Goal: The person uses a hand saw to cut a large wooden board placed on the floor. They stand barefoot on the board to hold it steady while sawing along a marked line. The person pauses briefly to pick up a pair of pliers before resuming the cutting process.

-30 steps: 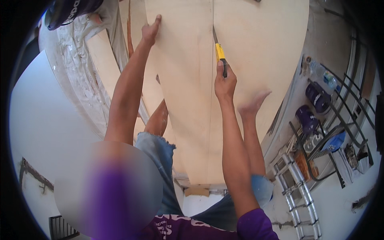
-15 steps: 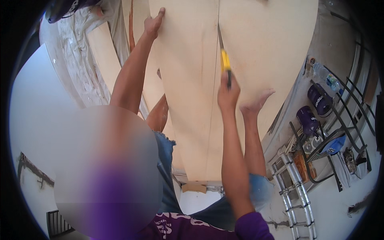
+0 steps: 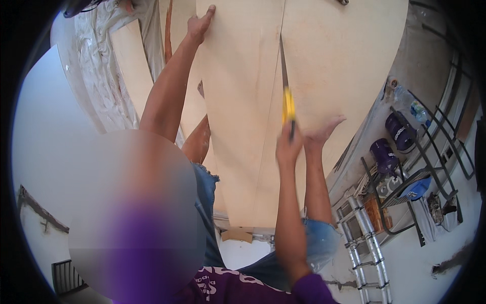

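A handsaw (image 3: 287, 104) with a yellow and black handle is gripped in my right hand (image 3: 289, 144). Its narrow blade points away from me, and the tip meets a dark straight line in a large pale wooden sheet (image 3: 238, 111). My left hand (image 3: 201, 23) presses on the sheet's far left edge, thumb stretched out and the other fingers partly hidden. My bare right foot (image 3: 324, 130) rests on the sheet, right of the saw.
Left of the sheet lie a narrow board (image 3: 132, 66) and crumpled plastic sheeting (image 3: 96, 76). On the right are a folded metal ladder (image 3: 365, 243), a black metal-framed chair (image 3: 405, 187) and purple buckets (image 3: 383, 154). A blurred round patch covers the lower left.
My right hand has drawn the saw back toward me, so more of the blade shows. My left hand stays on the sheet's edge. The view has shifted slightly.
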`<state>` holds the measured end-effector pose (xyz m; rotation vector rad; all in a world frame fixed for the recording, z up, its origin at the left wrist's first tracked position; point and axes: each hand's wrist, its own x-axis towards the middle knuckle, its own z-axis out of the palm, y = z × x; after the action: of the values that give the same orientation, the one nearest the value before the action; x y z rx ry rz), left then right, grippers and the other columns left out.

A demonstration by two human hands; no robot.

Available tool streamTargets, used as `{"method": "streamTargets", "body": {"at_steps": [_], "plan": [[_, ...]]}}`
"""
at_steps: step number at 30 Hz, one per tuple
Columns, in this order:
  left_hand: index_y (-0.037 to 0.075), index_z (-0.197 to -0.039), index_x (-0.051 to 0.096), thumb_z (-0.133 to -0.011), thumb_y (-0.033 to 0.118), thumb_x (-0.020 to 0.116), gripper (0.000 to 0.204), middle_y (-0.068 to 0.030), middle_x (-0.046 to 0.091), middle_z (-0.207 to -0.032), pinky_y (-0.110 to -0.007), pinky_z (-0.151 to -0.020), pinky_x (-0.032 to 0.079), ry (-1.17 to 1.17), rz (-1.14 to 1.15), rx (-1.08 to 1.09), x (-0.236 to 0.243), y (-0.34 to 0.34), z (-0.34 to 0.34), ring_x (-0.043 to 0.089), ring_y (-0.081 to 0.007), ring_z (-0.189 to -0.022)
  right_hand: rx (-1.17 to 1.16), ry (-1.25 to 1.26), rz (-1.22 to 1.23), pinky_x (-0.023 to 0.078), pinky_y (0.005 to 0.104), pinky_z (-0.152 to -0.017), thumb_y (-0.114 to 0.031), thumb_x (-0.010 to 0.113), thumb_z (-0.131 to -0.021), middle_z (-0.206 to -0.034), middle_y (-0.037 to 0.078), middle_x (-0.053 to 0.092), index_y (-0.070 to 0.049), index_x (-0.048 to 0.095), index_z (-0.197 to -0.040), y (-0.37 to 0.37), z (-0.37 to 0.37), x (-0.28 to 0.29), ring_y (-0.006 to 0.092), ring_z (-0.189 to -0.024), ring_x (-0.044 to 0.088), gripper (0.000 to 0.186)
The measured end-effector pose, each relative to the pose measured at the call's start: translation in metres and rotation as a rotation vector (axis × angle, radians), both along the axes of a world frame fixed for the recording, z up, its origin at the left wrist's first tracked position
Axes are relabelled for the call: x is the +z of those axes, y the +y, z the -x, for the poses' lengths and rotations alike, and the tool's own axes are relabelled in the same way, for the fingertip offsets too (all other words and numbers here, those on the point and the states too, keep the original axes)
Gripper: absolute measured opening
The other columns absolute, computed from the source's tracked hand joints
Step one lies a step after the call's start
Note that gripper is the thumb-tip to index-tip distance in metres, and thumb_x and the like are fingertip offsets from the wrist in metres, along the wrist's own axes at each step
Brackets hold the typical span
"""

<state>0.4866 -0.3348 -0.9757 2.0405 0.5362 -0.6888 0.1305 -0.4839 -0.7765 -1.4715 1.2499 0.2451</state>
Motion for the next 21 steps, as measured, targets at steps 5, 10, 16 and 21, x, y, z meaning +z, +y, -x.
{"method": "streamTargets", "body": {"at_steps": [5, 10, 16, 21], "plan": [[-0.022, -0.136, 0.028, -0.073, 0.062, 0.075, 0.115, -0.0317, 0.044, -0.136, -0.041, -0.103, 0.042, 0.04, 0.037, -0.011, -0.019, 0.017, -0.012, 0.047, -0.0363, -0.127, -0.073, 0.06, -0.082, 0.04, 0.0224, -0.057, -0.027, 0.052, -0.099, -0.072, -0.004, 0.048, 0.006, 0.055, -0.128, 0.011, 0.053, 0.079, 0.0046, -0.064, 0.046, 0.043], [-0.022, -0.139, 0.022, -0.073, 0.062, 0.075, 0.119, -0.0339, 0.04, -0.139, -0.043, -0.103, 0.042, -0.015, -0.008, -0.056, -0.024, 0.001, -0.01, 0.044, -0.0386, -0.13, 0.033, -0.188, 0.127, 0.038, 0.0291, -0.058, -0.025, 0.052, -0.1, -0.067, 0.002, 0.043, 0.003, 0.053, -0.088, -0.027, -0.078, -0.056, 0.0116, -0.064, 0.038, 0.03], [-0.019, -0.127, 0.042, -0.074, 0.058, 0.077, 0.099, -0.0227, 0.055, -0.125, -0.038, -0.091, 0.05, -0.074, 0.002, -0.008, -0.022, 0.019, -0.01, 0.058, -0.0275, -0.11, -0.09, 0.018, -0.078, 0.04, 0.0234, -0.056, -0.024, 0.054, -0.098, -0.07, -0.004, 0.046, 0.004, 0.057, -0.122, 0.016, 0.063, 0.05, 0.0059, -0.062, 0.044, 0.037], [-0.018, -0.129, 0.042, -0.076, 0.056, 0.076, 0.097, -0.0235, 0.055, -0.126, -0.037, -0.091, 0.05, 0.009, 0.069, -0.01, -0.004, -0.008, -0.015, 0.057, -0.0281, -0.113, 0.03, -0.074, 0.103, 0.04, 0.0255, -0.058, -0.024, 0.054, -0.099, -0.068, -0.002, 0.044, 0.004, 0.06, -0.105, -0.009, 0.001, -0.016, 0.0071, -0.065, 0.042, 0.03]]}}
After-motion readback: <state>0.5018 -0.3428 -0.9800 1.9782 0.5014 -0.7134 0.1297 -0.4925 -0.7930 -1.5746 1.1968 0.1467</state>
